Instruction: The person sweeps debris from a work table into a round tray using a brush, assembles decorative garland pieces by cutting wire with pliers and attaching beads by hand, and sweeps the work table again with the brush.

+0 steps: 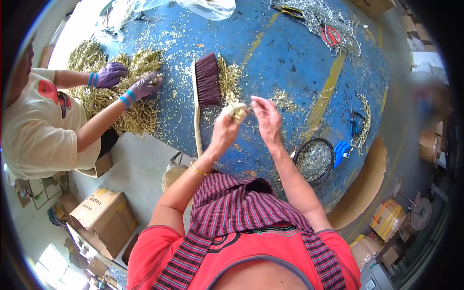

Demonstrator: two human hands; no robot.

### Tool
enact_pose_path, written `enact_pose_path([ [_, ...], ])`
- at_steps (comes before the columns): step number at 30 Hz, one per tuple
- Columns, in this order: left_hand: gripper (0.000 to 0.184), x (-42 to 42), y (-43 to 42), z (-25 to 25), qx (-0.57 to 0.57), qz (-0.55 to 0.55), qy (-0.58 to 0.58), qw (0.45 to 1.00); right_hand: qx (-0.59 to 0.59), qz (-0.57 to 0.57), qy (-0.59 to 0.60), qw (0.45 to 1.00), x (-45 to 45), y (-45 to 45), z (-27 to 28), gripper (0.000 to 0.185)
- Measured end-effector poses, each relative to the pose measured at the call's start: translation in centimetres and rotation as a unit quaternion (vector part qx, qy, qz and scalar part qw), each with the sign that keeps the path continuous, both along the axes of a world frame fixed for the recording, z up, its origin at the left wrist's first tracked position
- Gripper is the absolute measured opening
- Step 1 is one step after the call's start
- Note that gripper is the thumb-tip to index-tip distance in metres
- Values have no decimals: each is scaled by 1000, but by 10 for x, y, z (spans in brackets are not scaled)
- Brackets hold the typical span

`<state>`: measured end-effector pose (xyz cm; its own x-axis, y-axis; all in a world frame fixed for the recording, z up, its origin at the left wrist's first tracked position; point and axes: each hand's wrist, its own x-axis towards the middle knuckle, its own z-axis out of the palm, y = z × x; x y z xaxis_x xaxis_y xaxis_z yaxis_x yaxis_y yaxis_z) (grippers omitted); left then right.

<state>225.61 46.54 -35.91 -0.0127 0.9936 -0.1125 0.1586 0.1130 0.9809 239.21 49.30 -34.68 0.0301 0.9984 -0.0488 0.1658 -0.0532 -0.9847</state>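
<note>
My left hand (225, 131) is closed on a small bunch of gold glittery pieces (239, 113) over the near part of the blue table. Close on its right is my right hand (267, 121), thumb and fingers drawn together; whatever is between them is too small to make out. Beyond my left hand lies a bench brush (208, 79) with dark maroon bristles and a pale handle running toward me. A heap of gold bits (229, 79) rests against its bristles. More gold scraps (284, 100) are scattered past my right hand.
At left, a co-worker's purple-gloved hands (112, 75) touch a gold tinsel pile (137, 108). A black-rimmed basket (332, 164) of silver bits, a blue glove (341, 152) and blue-handled pliers (355, 124) lie right. Red scissors (331, 36) lie in silver tinsel (314, 17) at the back.
</note>
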Motion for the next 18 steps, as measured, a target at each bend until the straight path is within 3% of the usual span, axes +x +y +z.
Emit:
enact_pose_path([
  [1, 24, 9, -9, 5, 51, -12, 112, 992, -132, -46, -13, 990, 10, -9, -8, 35],
  [2, 29, 18, -18, 8, 105, -39, 142, 984, -298, -21, 138, 944, 25, -20, -44, 46],
  [3, 34, 26, -28, 11, 158, -66, 171, 970, -447, 8, 280, 849, 36, -30, -83, 57],
  [5, 36, 45, -49, 4, 145, -103, 136, 975, -507, 187, 390, 745, 46, -37, -111, 73],
  [7, 38, 54, -63, -7, 171, -173, 117, 963, -538, 91, 375, 750, 25, -23, -52, 66],
  [8, 42, 55, -65, -2, 193, -179, 156, 952, -536, 104, 379, 747, 25, -20, -71, 55],
  [9, 42, 51, -68, -2, 173, -143, 203, 953, -516, 141, 300, 790, 30, -19, -98, 42],
  [11, 42, 33, -68, -6, 135, -70, 290, 945, -398, 127, 274, 866, 28, -19, -103, 32],
  [13, 35, 4, -58, -19, 1, 69, 210, 975, -420, 86, 234, 872, 29, -20, -81, 24],
  [16, 30, -25, -8, -76, -110, 98, 30, 989, -355, 105, 134, 919, 25, -32, -60, 24],
  [18, 33, -22, 36, -86, -255, 112, -118, 953, -309, 136, 86, 937, 23, -42, -48, 23],
])
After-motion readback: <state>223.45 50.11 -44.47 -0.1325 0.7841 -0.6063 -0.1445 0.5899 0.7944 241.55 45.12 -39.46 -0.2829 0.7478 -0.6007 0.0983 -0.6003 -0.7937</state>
